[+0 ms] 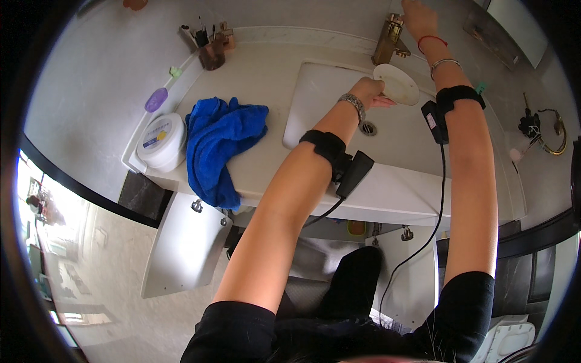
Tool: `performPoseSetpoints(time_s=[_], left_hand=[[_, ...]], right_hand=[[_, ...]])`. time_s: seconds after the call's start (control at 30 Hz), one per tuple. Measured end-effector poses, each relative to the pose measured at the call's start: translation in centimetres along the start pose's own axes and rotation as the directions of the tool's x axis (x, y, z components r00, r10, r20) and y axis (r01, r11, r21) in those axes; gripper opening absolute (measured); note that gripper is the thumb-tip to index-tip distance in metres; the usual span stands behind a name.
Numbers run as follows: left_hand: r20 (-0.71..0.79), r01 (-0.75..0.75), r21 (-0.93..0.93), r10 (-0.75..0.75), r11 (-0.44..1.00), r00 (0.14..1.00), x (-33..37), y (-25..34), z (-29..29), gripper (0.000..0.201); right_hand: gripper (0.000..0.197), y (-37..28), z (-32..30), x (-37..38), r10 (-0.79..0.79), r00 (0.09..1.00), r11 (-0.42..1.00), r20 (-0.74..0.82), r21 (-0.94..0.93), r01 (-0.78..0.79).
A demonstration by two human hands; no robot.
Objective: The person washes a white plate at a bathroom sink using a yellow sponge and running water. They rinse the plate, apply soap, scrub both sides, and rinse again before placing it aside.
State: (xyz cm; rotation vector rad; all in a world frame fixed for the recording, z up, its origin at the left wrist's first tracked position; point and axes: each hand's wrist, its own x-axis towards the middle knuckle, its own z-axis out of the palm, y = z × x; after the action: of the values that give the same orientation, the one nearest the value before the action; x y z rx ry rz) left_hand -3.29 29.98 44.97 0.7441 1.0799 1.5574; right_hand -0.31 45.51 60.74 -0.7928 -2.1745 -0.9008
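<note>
A shallow white oval dish (pixel 397 85) is tilted over the white sink basin (pixel 318 97). My left hand (pixel 368 92) is closed on its near-left edge, with some fingers hidden beneath it. The basin's round drain (pixel 367 127) shows just below that hand. At the back of the sink stands a gold faucet (pixel 386 41). My right hand (pixel 420 19) is raised at the top picture edge, right beside the faucet's upper end. Its fingers look curled; whether they touch the faucet handle cannot be told.
A blue towel (pixel 221 145) hangs over the counter's front edge, beside a white lidded tub (pixel 162 142). A brown cup of brushes (pixel 212 53) stands at the back left. Below, an open cabinet door (pixel 184 248) juts out. Cables run down from black wrist-strapped boxes (pixel 355 174).
</note>
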Motion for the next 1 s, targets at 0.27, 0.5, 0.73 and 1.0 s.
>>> performPoseSetpoints(time_s=[0.27,0.5,0.73,1.0], left_hand=[[-0.042,0.019,-0.027,-0.02,0.999,0.999,0.3,-0.2,0.1,0.035],[-0.047,0.034,-0.023,-0.035,0.999,0.998,0.2,-0.2,0.1,0.039],[-0.08,0.089,0.071,-0.083,0.994,0.993,0.3,-0.4,-0.4,0.038],[-0.014,0.076,0.171,-0.075,0.982,0.997,0.4,-0.6,-1.5,0.034]], right_hand=[[0.024,-0.1,-0.1,0.6,0.06,0.997,0.998,0.039,0.004,-0.06],[0.025,0.1,1.0,1.1,0.064,0.998,0.998,-0.009,-0.008,-0.064],[0.03,0.8,-2.0,-2.1,0.054,0.982,0.996,0.183,0.059,-0.065],[0.058,6.1,-2.9,-10.1,-0.042,0.591,0.687,0.806,0.453,-0.569]])
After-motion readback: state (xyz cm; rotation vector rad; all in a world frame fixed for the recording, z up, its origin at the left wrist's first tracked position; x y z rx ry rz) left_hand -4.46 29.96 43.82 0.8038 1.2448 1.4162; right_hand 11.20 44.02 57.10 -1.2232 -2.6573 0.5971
